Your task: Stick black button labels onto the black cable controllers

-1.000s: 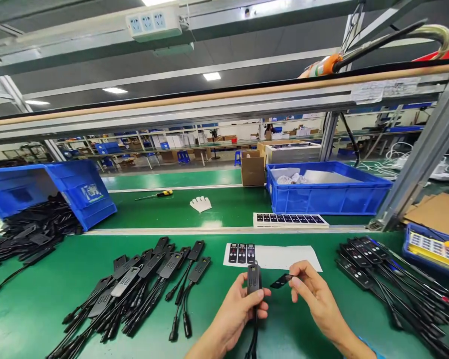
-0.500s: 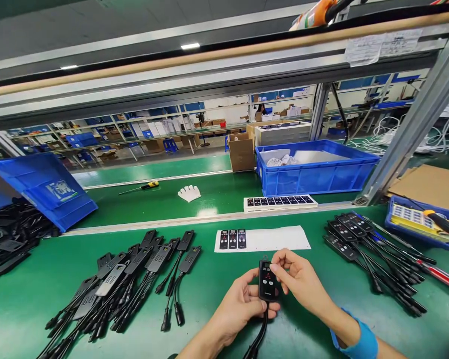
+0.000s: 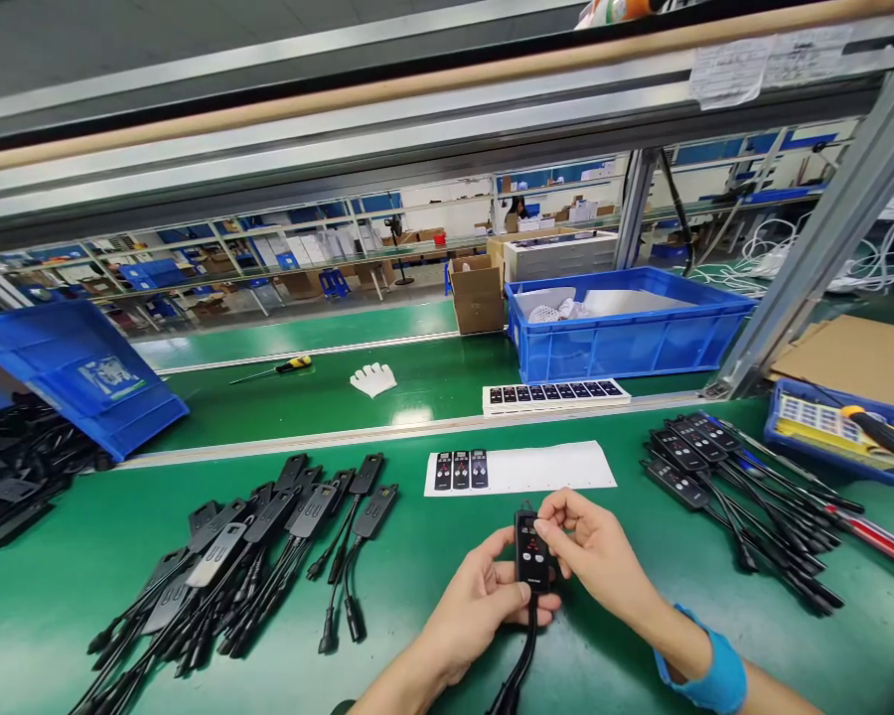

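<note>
My left hand (image 3: 477,596) is closed around a small black controller (image 3: 531,571), held face up and upright, its black cables hanging below. A black label (image 3: 532,549) with white buttons and red marks lies over its face. The thumb and forefinger of my right hand (image 3: 585,541) are pinched at the label's upper right corner, hiding that part. Whether the label is flat there I cannot tell. Just beyond my hands is a white label sheet (image 3: 540,469) with 3 black labels at its left end.
Cabled controllers (image 3: 313,511) with bare faces lie in a pile at left; labelled ones (image 3: 689,452) lie at right. Behind are a strip of labels (image 3: 555,394), a white glove (image 3: 373,379), a screwdriver (image 3: 275,369) and a blue bin (image 3: 626,333). A tilted blue crate (image 3: 111,372) stands far left.
The whole view has shifted slightly. Both hands stay on the controller in nearly the same position, with the right fingertips still at the label's upper corner.
</note>
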A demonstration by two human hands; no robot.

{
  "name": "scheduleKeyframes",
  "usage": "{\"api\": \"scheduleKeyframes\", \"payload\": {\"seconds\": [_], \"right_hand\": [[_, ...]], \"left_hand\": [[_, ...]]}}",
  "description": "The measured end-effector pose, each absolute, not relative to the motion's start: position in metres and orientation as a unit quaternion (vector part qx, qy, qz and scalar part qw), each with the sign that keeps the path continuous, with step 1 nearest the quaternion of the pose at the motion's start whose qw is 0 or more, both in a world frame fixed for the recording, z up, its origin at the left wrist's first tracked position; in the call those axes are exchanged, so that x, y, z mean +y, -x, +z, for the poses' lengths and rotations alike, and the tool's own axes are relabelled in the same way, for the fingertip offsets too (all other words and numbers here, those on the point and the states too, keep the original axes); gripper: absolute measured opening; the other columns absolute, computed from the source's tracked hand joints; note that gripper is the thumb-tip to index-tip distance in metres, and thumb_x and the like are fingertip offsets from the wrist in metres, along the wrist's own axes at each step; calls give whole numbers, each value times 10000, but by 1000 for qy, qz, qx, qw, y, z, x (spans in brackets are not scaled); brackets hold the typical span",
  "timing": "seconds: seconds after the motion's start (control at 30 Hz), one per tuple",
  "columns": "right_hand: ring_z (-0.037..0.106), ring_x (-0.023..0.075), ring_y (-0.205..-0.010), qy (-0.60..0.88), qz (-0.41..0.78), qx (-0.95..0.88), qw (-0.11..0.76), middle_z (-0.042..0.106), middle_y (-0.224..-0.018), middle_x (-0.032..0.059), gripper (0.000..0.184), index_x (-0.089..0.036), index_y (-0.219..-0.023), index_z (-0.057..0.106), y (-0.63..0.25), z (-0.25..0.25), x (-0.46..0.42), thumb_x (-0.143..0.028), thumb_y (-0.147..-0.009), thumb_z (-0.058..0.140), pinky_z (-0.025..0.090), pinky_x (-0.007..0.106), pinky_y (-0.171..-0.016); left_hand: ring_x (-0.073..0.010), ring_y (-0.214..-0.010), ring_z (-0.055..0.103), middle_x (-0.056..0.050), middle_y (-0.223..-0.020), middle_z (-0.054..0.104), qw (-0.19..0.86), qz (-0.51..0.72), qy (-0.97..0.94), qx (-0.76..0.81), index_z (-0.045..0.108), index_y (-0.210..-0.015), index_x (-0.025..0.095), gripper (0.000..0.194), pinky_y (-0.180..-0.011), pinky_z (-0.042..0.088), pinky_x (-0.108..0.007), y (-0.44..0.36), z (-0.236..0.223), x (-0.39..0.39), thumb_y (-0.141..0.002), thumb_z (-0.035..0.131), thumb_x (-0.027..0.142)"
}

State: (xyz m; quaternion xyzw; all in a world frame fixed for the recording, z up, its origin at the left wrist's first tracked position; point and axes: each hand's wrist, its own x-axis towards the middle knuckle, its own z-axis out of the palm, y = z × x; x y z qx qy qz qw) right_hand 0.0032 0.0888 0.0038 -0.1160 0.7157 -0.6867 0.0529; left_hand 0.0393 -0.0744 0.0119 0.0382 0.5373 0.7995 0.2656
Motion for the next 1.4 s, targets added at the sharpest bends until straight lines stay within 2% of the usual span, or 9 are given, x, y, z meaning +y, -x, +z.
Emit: {"api": "scheduleKeyframes", "payload": {"seconds": [0.43,0.87,1.03,1.13,1.23,1.33,1.4], "right_hand": [[424,69,-452,86,-693,715,38,496,-598,-34,252,-162,-782,527,-2,0,87,-400,-800,607,372,163,-384],[425,76,-442,70,-674,735,31,509,-596,-28,238,-164,-763,516,-2,2,86,-390,-785,589,351,185,-392],[451,102,-522,84,-631,771,-5,466,-595,-66,272,-189,-995,467,1,-3,88,-336,-798,584,378,205,-484],[470,113,-580,114,-614,781,13,454,-644,-59,279,-200,-1044,445,2,-7,88,-359,-837,543,391,215,-521],[505,127,-634,139,-611,778,57,494,-716,-34,305,-199,-1081,465,0,-11,84,-377,-844,537,422,225,-546],[555,158,-761,162,-608,772,89,577,-867,11,415,-203,-1163,471,-6,-12,79,-328,-793,612,475,254,-646],[570,177,-837,176,-621,755,116,588,-1002,37,589,-213,-1254,428,-10,-11,76,-281,-727,683,495,265,-690]], "left_hand": [[-210,-867,651,-152,-1023,651,252,791,-61,554,393,-1276,125,679,-767,471,-303,-41,11,-73,-729,731,343],[-192,-833,660,-136,-1022,658,245,791,-69,556,439,-1258,151,609,-757,487,-287,-40,9,-72,-747,717,334],[-239,-835,671,-140,-966,668,260,793,-31,550,457,-1197,122,587,-776,514,-344,-40,10,-73,-700,728,279],[-259,-820,681,-156,-987,664,260,808,-6,529,477,-1157,120,457,-755,532,-364,-40,9,-73,-804,627,368],[-238,-751,689,-159,-935,676,245,818,3,521,484,-1138,114,400,-678,545,-324,-38,6,-72,-898,489,434],[-212,-697,686,-139,-902,680,229,825,5,516,491,-1096,123,334,-600,536,-270,-34,3,-73,-902,502,395],[-196,-688,681,-124,-905,676,215,832,0,511,494,-1072,133,296,-557,512,-230,-32,3,-74,-904,508,377]]}}
